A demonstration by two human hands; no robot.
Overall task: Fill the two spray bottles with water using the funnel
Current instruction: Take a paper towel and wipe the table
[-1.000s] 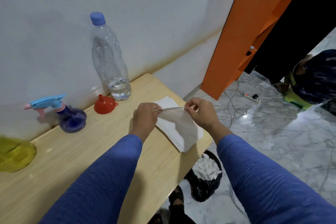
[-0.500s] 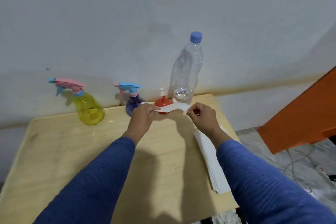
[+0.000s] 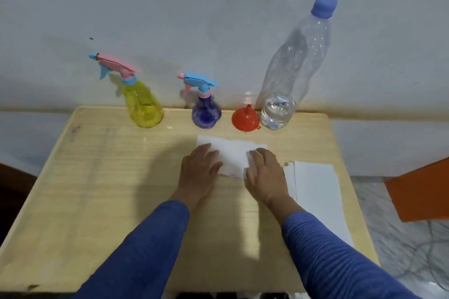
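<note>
Pressing flat on tissue [image 3: 233, 155]: left hand [image 3: 200, 170], right hand [image 3: 264, 172].

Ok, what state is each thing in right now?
Yellow sprayer: upright, head on.
Purple sprayer: upright, head on.
Funnel: spout up, unused.
Water bottle: capped, nearly empty.
Tissue: flat on the table.
Left hand: flat on tissue.
Right hand: flat on tissue.

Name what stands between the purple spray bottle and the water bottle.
The red funnel, upside down on the table, seen in the head view.
</note>
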